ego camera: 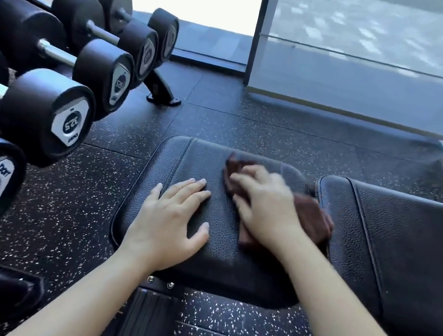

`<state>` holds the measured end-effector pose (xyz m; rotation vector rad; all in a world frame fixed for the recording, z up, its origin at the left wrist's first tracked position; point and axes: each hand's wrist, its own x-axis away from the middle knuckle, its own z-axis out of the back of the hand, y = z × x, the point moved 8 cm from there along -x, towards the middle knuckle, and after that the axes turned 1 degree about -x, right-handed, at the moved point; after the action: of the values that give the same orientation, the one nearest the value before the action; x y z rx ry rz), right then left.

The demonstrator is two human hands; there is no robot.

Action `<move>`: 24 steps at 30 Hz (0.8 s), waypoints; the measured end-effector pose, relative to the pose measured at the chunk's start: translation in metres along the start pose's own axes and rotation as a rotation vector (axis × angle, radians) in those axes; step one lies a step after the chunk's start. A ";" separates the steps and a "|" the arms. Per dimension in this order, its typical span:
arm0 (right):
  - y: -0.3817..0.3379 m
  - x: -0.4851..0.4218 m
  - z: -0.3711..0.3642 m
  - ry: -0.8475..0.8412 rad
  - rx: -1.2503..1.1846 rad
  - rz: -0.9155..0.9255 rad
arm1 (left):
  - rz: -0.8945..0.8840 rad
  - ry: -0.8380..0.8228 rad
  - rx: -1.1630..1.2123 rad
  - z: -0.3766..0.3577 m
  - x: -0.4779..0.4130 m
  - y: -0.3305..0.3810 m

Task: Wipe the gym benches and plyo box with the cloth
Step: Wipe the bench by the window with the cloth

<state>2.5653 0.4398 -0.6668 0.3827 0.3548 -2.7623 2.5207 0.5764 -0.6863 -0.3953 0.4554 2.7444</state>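
Right now the brown cloth (315,220) is pinned flat on the black seat pad (201,161) of the bench under the right hand (264,203). The fingers are spread and near straight on top of it and nothing is curled round or pinched, though the hand is slightly blurred. Cloth is seen sticking out beyond the fingertips and out past the little-finger side beside the wrist, so its long axis is laid diagonally, from far-left to near-right. Its near-right end is bunched right at the pad's right edge, where the back pad (409,255) begins.

The left hand (171,218) is laid palm down on bare pad just off the right hand's thumb side. Its fingers are straight and together, the thumb is out, and nothing is held.

The bench's long axis is set left to right across the view, with the seat pad's free rounded end on the left. Bare pad is left beyond both sets of fingertips up to the far edge, and some behind the wrists to the near edge. Speckled floor (76,217) is open past the left hand's outer side, then dumbbells (46,111) on a rack (162,91). A glass wall (374,76) is seen well beyond the fingertips.
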 end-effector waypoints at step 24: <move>-0.044 0.000 -0.002 -0.013 -0.257 0.259 | -0.028 0.147 0.001 0.017 0.035 -0.021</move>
<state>2.5507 0.4807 -0.6598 0.3203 0.6038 -2.4287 2.4930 0.6104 -0.6878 -0.6017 0.4843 2.6993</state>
